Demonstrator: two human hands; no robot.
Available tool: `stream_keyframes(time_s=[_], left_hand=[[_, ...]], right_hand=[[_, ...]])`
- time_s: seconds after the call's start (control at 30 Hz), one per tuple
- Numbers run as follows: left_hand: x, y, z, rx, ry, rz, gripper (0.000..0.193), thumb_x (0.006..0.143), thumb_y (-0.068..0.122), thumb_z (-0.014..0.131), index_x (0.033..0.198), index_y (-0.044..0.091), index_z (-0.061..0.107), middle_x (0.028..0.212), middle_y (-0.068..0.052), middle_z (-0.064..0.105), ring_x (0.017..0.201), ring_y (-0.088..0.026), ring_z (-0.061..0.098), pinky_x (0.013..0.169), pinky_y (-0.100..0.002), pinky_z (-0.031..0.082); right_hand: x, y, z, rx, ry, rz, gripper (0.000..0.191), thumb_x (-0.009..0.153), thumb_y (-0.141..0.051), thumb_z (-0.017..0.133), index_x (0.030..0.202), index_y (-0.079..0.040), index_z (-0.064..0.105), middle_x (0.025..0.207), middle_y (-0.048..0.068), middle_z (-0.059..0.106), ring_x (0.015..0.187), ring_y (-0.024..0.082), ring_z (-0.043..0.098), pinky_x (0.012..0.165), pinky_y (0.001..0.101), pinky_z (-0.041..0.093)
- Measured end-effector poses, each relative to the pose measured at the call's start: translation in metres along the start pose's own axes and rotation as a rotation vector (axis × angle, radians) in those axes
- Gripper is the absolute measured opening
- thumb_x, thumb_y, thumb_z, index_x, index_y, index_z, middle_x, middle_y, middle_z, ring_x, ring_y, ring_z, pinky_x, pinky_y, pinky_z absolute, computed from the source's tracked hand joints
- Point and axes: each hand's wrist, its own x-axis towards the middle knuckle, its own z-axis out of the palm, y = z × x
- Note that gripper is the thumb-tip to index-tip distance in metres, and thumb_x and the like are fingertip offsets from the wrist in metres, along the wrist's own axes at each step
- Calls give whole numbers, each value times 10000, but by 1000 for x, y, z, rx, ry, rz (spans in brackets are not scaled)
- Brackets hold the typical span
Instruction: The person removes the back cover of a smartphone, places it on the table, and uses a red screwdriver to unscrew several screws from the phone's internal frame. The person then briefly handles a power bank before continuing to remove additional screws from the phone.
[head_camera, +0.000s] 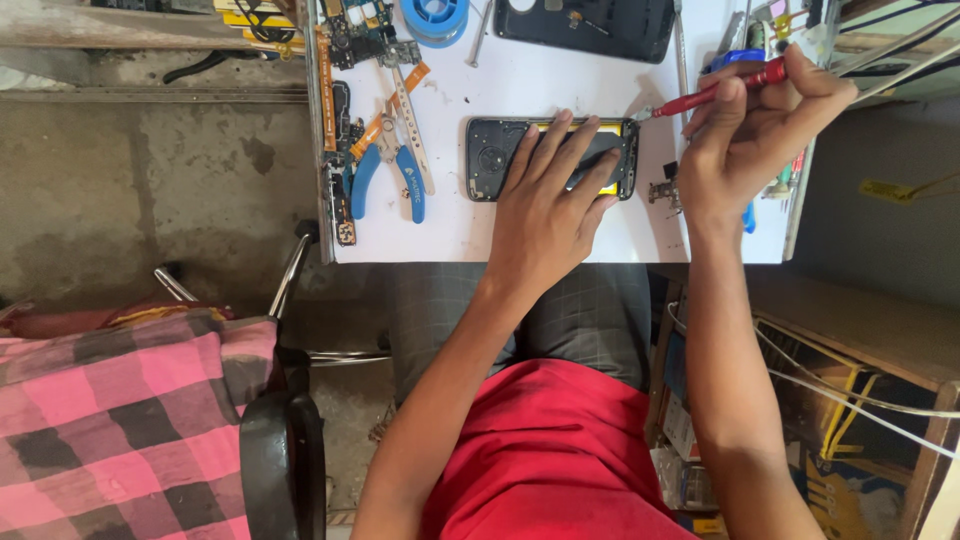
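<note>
From the head camera, an opened phone (490, 158) lies flat on the white table (520, 80), close to the near edge, its long side running left to right. Its shell is dark and glossy with rounded corners, and a round camera cut-out shows near its left end. A yellow part shows along the top edge and at the right end, under the fingers.

The left hand (545, 205) lies flat on the phone, palm down. Its fingers (565, 140) are spread and straight, covering the middle and right half of the phone; they press on it rather than curl around it. The phone's left end sticks out bare beyond them.

The right hand (750, 130) is closed around a screwdriver (720, 90) with a red handle and a thin metal shaft. The thumb and fingers pinch the handle, and the tip points left, meeting the phone's upper right corner.

To the left of the phone lie pliers (385, 175) with blue grips, beside orange flex strips and a dark circuit board (345, 150). A blue tape roll (435, 20) and a second dark phone shell (585, 25) sit at the far edge. A red shirt (560, 450) fills the bottom, and a pink checked cloth (110, 420) lies over a chair at the left.
</note>
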Motion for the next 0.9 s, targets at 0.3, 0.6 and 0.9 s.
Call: stream_keyframes(time_s=[0.3,0.6,0.9], left_hand=[[0,0,1,-1,-5,-9,425,920,227,776,1320,106,694,1531,-126,519,1506,-334,404,1282,-516,282],[0,1,-1,6,-1,-8,403,922,222,776,1308,129,702,1526,-126,522,1505,-339,409,1276,-514,287],[1,0,1,8,7,-5,455,906,218,794,1336,117,684,1536,-123,522,1514,-334,406,1280,-509,286]], right_hand=[[-5,-6,0,-107,-38,-28,304,1284,-16,519,1444,-32,260,1118,164,679,724,123,554,688,212,484],[13,-48,-2,-222,-209,-86,276,1206,58,611,1292,46,349,1092,191,632,854,189,698,674,237,565],[60,-101,-3,-467,-447,-163,119,982,133,698,1020,77,600,963,188,679,802,289,722,686,338,555]])
